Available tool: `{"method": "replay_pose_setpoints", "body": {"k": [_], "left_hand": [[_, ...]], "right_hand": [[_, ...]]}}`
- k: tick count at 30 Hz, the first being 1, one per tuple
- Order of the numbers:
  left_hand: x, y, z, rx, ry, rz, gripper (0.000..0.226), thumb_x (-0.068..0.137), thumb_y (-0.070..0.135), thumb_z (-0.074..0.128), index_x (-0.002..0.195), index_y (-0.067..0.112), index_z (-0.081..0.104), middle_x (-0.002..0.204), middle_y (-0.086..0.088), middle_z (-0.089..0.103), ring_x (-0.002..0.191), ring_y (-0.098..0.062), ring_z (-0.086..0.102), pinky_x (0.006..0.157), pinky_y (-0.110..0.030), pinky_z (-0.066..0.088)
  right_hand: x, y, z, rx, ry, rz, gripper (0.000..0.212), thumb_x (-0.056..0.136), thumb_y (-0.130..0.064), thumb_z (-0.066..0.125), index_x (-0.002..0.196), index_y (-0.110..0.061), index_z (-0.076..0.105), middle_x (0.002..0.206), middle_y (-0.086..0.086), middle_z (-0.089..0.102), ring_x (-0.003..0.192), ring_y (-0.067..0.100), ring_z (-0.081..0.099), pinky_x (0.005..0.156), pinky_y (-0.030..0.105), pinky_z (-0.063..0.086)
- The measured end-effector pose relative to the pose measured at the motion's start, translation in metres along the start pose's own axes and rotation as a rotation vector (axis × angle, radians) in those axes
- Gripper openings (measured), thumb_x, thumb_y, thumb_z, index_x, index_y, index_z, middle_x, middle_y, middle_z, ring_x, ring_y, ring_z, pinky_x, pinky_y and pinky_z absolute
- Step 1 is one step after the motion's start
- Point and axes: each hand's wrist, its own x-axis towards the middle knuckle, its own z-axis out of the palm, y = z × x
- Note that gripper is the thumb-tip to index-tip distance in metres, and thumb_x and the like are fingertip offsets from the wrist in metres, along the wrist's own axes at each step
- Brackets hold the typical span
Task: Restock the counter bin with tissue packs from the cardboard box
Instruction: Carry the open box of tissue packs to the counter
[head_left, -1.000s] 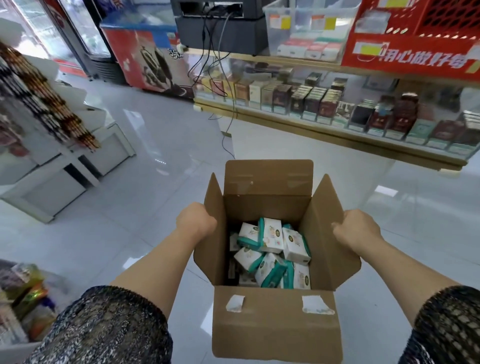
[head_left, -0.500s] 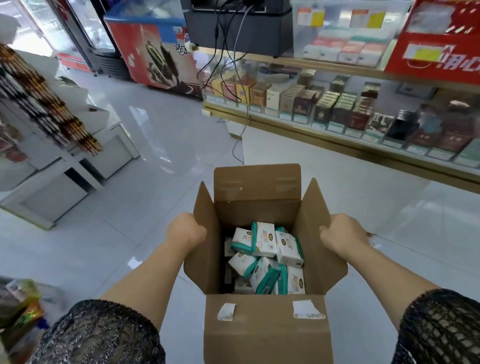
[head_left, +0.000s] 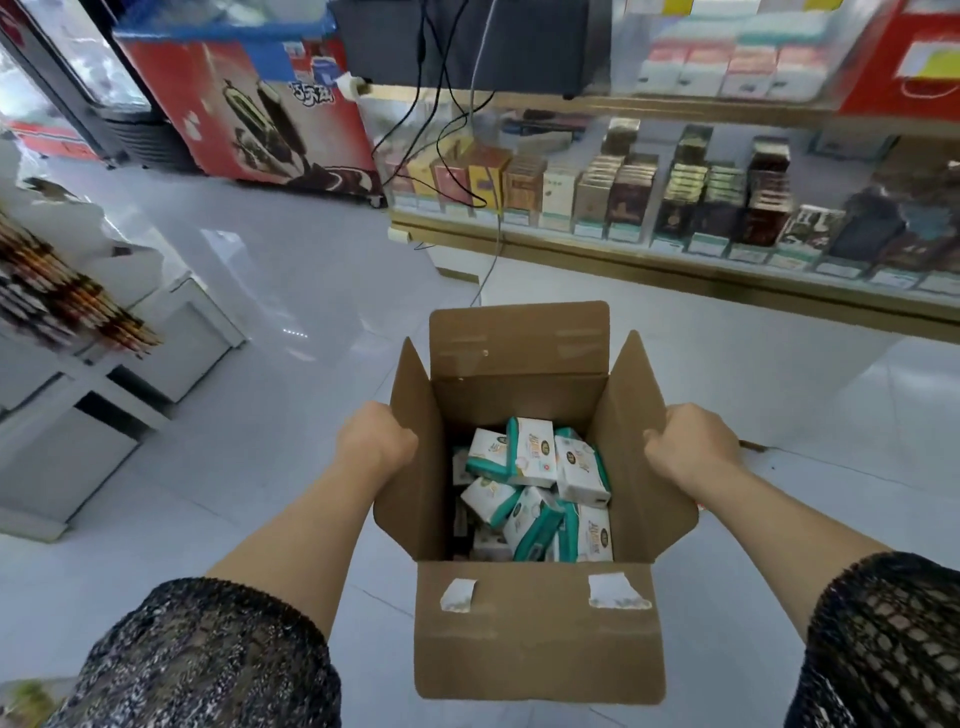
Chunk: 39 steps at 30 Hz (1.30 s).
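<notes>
Pale tiled floor (head_left: 291, 291) is filling most of the view. A glass display counter (head_left: 675, 270) is running across the upper right, showing rows of small boxed packs behind its pane, with cables hanging down its left end. A red ice-cream freezer (head_left: 249, 119) is standing upper left. A clear bin (head_left: 628, 47) is sitting on the countertop, contents blurred.

The cardboard box (head_left: 540, 639) is being carried above the floor at centre, in front of the person and well short of the counter, all four flaps standing open. The left hand (head_left: 376, 441) is clenching against the box's left side, its fingertips hidden behind the flap. The right hand (head_left: 685, 447) is gripping the right flap, fingers curling over its edge.

White-and-teal tissue packs (head_left: 532, 488) are lying jumbled in the bottom of the box, some tilting on edge. Two torn tape scraps (head_left: 460, 595) are clinging to the near flap.
</notes>
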Motion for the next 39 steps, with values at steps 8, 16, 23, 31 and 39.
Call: {"method": "replay_pose_setpoints", "body": {"k": [8, 16, 23, 31, 39], "left_hand": [[0.067, -0.024, -0.010, 0.076, 0.019, 0.113, 0.016, 0.092, 0.019, 0.052, 0.080, 0.009, 0.052, 0.083, -0.008, 0.057, 0.079, -0.027, 0.058, 0.066, -0.030, 0.046], [0.126, -0.017, 0.008, 0.155, 0.023, 0.147, 0.018, 0.092, 0.024, 0.052, 0.081, 0.010, 0.054, 0.070, -0.004, 0.054, 0.070, -0.025, 0.057, 0.061, -0.030, 0.044], [0.167, 0.018, 0.039, 0.216, 0.031, 0.147, 0.020, 0.092, 0.024, 0.053, 0.078, 0.010, 0.050, 0.065, -0.001, 0.046, 0.067, -0.022, 0.051, 0.059, -0.028, 0.040], [0.207, 0.046, 0.072, 0.207, -0.007, 0.126, 0.019, 0.094, 0.024, 0.051, 0.081, 0.010, 0.051, 0.067, -0.002, 0.047, 0.068, -0.021, 0.051, 0.057, -0.028, 0.039], [0.264, 0.054, 0.090, 0.210, -0.051, 0.189, 0.019, 0.094, 0.023, 0.049, 0.083, 0.008, 0.054, 0.087, -0.012, 0.063, 0.079, -0.028, 0.059, 0.062, -0.028, 0.043]], "right_hand": [[-0.006, -0.048, 0.035, 0.067, 0.078, 0.095, 0.034, 0.091, -0.016, 0.053, 0.059, -0.015, 0.041, 0.060, 0.001, 0.042, 0.053, 0.012, 0.036, 0.045, 0.021, 0.021], [0.021, -0.067, 0.062, 0.114, 0.051, 0.164, 0.034, 0.089, -0.016, 0.056, 0.061, -0.020, 0.038, 0.065, 0.000, 0.042, 0.069, 0.021, 0.046, 0.053, 0.024, 0.032], [0.071, -0.052, 0.079, 0.128, 0.010, 0.185, 0.032, 0.090, -0.020, 0.057, 0.064, -0.021, 0.038, 0.064, -0.002, 0.045, 0.065, 0.016, 0.050, 0.047, 0.023, 0.030], [0.123, -0.047, 0.096, 0.085, 0.009, 0.217, 0.024, 0.092, -0.023, 0.055, 0.072, -0.020, 0.043, 0.068, -0.003, 0.049, 0.064, 0.014, 0.050, 0.045, 0.021, 0.031], [0.155, -0.058, 0.131, 0.120, 0.070, 0.273, 0.015, 0.093, -0.023, 0.055, 0.079, -0.018, 0.051, 0.062, -0.007, 0.041, 0.061, 0.012, 0.047, 0.049, 0.022, 0.033]]}}
